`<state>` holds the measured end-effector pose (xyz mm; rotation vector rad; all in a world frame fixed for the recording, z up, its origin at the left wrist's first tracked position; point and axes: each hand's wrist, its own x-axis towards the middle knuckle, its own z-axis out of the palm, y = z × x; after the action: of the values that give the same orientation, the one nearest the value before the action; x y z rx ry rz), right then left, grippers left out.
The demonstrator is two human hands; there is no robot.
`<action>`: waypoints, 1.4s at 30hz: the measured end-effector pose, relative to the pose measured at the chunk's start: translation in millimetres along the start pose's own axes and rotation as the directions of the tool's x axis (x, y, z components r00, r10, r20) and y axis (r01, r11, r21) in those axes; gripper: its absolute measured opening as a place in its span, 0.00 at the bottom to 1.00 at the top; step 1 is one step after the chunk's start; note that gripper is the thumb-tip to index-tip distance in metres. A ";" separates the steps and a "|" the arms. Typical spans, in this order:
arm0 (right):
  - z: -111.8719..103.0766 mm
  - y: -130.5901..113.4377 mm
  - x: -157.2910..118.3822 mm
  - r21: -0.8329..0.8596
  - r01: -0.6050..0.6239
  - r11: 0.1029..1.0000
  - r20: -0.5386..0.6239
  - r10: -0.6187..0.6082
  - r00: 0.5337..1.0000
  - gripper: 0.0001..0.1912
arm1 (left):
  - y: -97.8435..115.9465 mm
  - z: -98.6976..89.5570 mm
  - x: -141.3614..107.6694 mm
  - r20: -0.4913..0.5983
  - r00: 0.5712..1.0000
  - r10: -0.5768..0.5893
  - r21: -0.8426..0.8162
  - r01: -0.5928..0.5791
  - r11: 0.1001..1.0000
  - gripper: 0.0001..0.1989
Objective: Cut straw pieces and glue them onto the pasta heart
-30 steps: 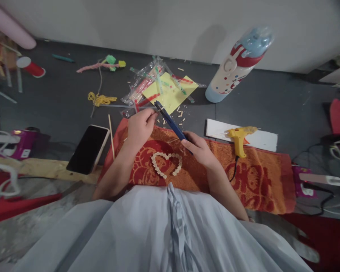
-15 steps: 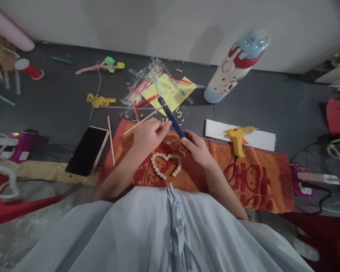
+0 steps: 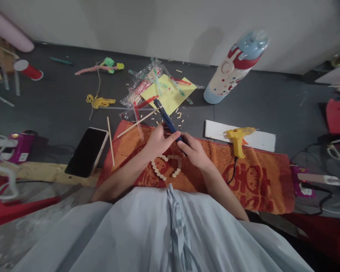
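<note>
On the dark table (image 3: pixel 243 96) we see a tall bottle (image 3: pixel 229 73) in white, red and light blue, its shadow falling on the grey wall (image 3: pixel 116 22) behind. To the left we find a phone (image 3: pixel 86 152) with a black screen, lying near a purple box (image 3: pixel 25 143). Farther back we have a bundle of yellow yarn (image 3: pixel 102 102), a pink twisted stem (image 3: pixel 86 70) with green and yellow tufts, a teal pen (image 3: pixel 61 61) and a red spool (image 3: pixel 31 71) with white ends

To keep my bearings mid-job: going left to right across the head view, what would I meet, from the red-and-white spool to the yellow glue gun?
Red-and-white spool, phone, loose wooden stick, left hand, right hand, yellow glue gun.
</note>
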<state>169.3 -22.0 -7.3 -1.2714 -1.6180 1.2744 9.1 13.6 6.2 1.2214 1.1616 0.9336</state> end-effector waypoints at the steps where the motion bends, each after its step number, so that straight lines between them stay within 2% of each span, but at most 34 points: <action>1: 0.2 0.1 0.2 -0.003 0.000 1.000 -0.001 0.000 1.000 0.26 | -0.6 -0.1 0.0 -0.003 1.000 0.001 0.003 -0.001 1.000 0.22; 12: 1.3 0.6 0.0 -0.013 -0.040 0.999 -0.036 0.040 0.999 0.26 | -9.7 -0.9 0.7 -0.043 0.998 0.052 0.098 -0.048 0.994 0.20; 20: 1.0 0.9 0.7 0.003 -0.038 0.999 -0.044 0.038 0.998 0.27 | -8.4 0.8 1.3 0.006 0.999 0.050 0.052 -0.050 0.997 0.19; 22: -0.2 0.9 0.9 -0.019 -0.049 0.999 -0.046 0.049 0.998 0.26 | -4.8 -2.7 0.4 0.006 0.998 0.060 0.136 -0.060 0.989 0.18; 24: -2.1 0.8 0.9 -0.056 -0.073 0.996 -0.056 0.070 0.996 0.25 | 1.6 -9.3 -0.8 -0.053 0.993 0.109 0.329 -0.085 0.940 0.16; 26: -4.4 0.7 0.7 -0.085 -0.093 0.992 -0.068 0.087 0.994 0.24 | 9.7 -18.3 -1.0 -0.124 0.967 0.224 0.529 -0.126 0.839 0.14; 27: -5.5 0.7 0.6 -0.094 -0.096 0.991 -0.069 0.090 0.994 0.24 | 13.6 -23.2 -0.4 -0.137 0.943 0.305 0.610 -0.162 0.776 0.13; 29: -7.3 0.7 0.4 -0.104 -0.090 0.990 -0.063 0.083 0.995 0.24 | 18.9 -32.7 2.8 -0.163 0.859 0.486 0.763 -0.202 0.613 0.10; 31: -8.0 0.6 0.2 -0.113 -0.076 0.991 -0.054 0.071 0.996 0.24 | 19.7 -40.6 7.5 -0.140 0.813 0.565 0.855 -0.188 0.483 0.09; 33: -7.7 0.6 -0.1 -0.125 -0.066 0.990 -0.050 0.060 0.997 0.24 | 17.0 -45.6 11.9 -0.091 0.836 0.542 0.886 -0.180 0.426 0.10; 35: -6.7 0.6 -0.4 -0.136 -0.061 0.989 -0.047 0.055 0.997 0.23 | 13.3 -47.9 14.5 -0.078 0.877 0.473 0.894 -0.149 0.423 0.11; 37: -5.5 0.6 -0.6 -0.141 -0.061 0.988 -0.045 0.055 0.997 0.23 | 11.1 -48.1 15.1 -0.094 0.902 0.422 0.898 -0.106 0.426 0.12; 42: -3.9 -0.9 -1.0 -0.144 -0.068 0.987 -0.037 0.063 0.997 0.22 | 13.3 -45.1 12.9 -0.130 0.907 0.400 0.895 -0.066 0.441 0.11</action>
<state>173.0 -21.9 -5.4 -1.4375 -1.6836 1.1860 -31.7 37.1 18.9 2.1883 1.9098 0.7331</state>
